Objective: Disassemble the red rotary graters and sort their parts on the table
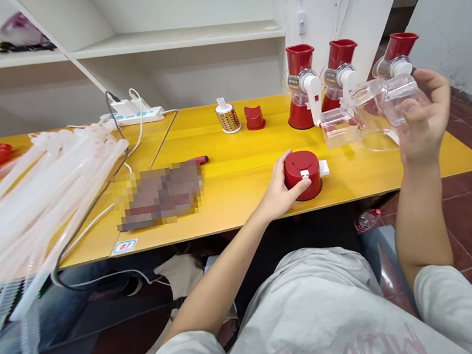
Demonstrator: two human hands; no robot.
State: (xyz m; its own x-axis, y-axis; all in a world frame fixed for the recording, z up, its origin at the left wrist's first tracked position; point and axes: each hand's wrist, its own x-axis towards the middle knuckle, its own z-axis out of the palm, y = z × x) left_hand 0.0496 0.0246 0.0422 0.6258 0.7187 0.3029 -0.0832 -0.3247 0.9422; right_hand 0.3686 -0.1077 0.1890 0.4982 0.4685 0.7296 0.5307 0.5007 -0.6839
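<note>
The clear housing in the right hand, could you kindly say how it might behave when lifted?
The clear housing is probably stiff, as it shows no bending in the right hand. Looking hollow, it may be light for its size; its glossy surface could be slippery.

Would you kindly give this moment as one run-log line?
left hand: gripping red base on table; right hand: holding clear plastic housing; nearby: perforated drum, red block
</note>
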